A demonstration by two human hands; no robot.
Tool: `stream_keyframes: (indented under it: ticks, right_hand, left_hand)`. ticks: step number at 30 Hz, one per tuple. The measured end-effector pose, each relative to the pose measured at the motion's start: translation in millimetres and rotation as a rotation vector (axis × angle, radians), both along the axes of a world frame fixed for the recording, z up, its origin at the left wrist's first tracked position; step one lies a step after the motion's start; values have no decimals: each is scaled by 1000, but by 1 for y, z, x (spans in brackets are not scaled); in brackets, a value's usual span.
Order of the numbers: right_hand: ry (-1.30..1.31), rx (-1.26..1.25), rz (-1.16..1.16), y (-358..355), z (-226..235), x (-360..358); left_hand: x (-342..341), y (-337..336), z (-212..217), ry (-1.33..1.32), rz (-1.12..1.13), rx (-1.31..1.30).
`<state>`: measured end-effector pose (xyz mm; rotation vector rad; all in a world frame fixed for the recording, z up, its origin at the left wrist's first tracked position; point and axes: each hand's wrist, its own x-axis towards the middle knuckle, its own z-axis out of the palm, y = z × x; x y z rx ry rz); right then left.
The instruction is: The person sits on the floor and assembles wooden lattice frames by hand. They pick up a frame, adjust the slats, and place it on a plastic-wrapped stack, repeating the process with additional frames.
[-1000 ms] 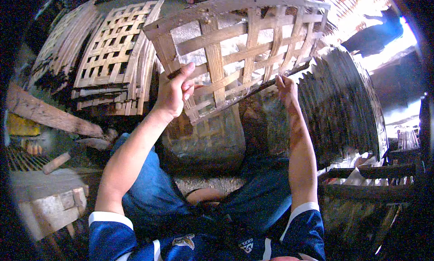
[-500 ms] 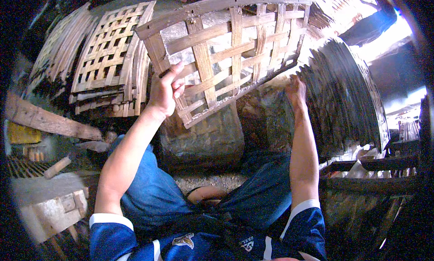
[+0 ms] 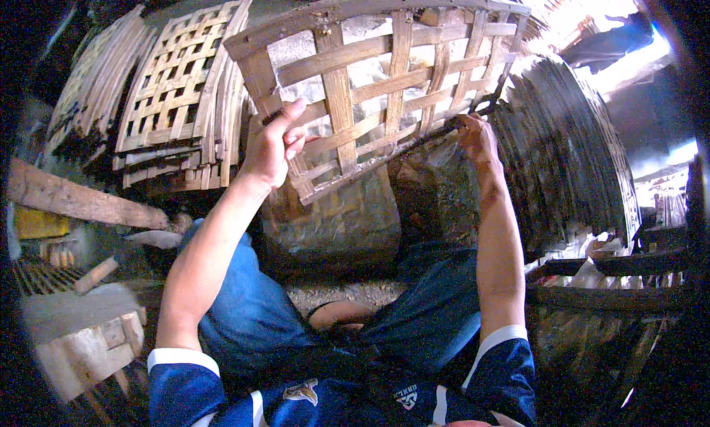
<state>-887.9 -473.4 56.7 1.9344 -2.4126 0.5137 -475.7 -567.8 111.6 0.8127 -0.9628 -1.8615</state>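
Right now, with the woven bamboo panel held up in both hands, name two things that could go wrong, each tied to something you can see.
1. The left hand and right hand are bare on the woven bamboo panel, whose strip edges look rough, so splinters or cuts seem possible.
2. The panel is held only at its lower edge and tilts over the stone block; it might slip or knock the stack of dark panels close on the right.

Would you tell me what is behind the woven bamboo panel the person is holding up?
Through the gaps of the woven bamboo panel, pale grey ground shows. A stone block stands below it; whatever the strips cover stays hidden.
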Motion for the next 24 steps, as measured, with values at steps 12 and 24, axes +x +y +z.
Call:
stream_keyframes:
  ticks: [12, 24]
  right_hand:
    - [-152, -44, -33, -3, -11, 1]
    - [145, 94, -278, 24, -17, -31]
  left_hand:
    - [4, -3, -5, -44, 4, -33]
    - [0, 0, -1, 75, 114, 28]
